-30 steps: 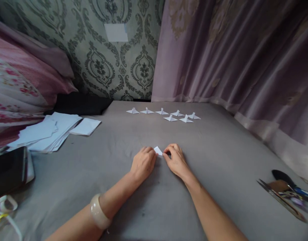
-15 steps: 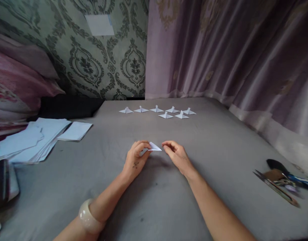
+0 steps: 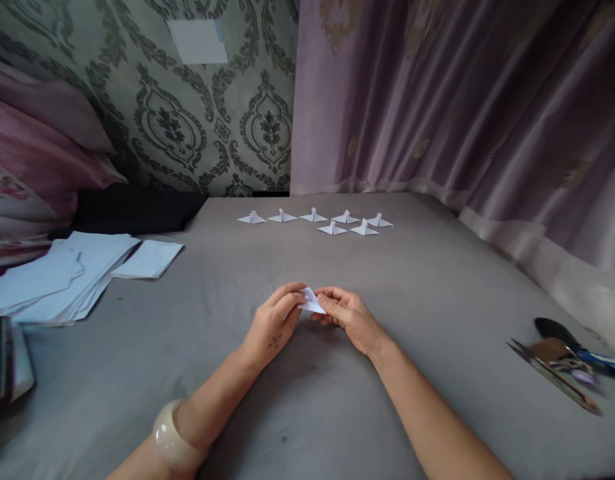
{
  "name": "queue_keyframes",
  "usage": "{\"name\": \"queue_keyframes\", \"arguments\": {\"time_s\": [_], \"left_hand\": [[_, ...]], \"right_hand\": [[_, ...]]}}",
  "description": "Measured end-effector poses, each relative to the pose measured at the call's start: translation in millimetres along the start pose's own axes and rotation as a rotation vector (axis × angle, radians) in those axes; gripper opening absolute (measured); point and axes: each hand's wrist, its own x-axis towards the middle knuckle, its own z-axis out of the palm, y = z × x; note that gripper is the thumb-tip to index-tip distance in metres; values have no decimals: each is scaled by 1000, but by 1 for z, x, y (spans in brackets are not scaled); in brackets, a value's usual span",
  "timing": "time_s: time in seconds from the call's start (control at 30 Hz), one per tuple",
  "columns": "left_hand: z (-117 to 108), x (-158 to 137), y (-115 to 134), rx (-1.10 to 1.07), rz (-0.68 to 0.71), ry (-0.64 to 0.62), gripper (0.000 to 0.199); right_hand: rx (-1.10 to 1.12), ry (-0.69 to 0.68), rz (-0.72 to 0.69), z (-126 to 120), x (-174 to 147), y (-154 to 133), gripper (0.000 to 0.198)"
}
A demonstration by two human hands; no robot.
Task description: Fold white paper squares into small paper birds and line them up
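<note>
Between my two hands is a small folded white paper [image 3: 311,301], held above the grey cloth surface [image 3: 307,393]. My left hand [image 3: 277,317] is closed on its left side, the fingers bent over the upper edge. The thumb of my right hand [image 3: 345,313] presses on the paper's right corner, with the fingers curled behind. Parts of the paper are hidden by my fingers. Farther back stand several folded white paper figures [image 3: 313,215] with spread, pointed sides, set in two rows.
Stacks of white paper sheets [image 3: 92,267] and a smaller stack [image 3: 148,259] lie at the left. A dark device [image 3: 0,363] sits at the left edge. On the right are tweezers [image 3: 552,377] and a blue-handled tool [image 3: 600,360]. A curtain [image 3: 387,100] borders the surface.
My right hand has moved left and taken hold of the paper's right corner, where before it was apart from it. My left hand keeps its hold; the paper has tilted.
</note>
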Motion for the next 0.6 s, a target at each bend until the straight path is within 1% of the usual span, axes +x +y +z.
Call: {"name": "queue_keyframes", "arguments": {"time_s": [0.17,0.37,0.6], "left_hand": [[1,-2,-1,11,40,-12,16],[1,-2,0,7,67,9,16],[0,-1,2,26,69,46,16]], "right_hand": [[30,2,6,-1,0,1,33],[108,-32,57,-3,0,0,33],[199,-94,53,-3,1,-1,29]]}}
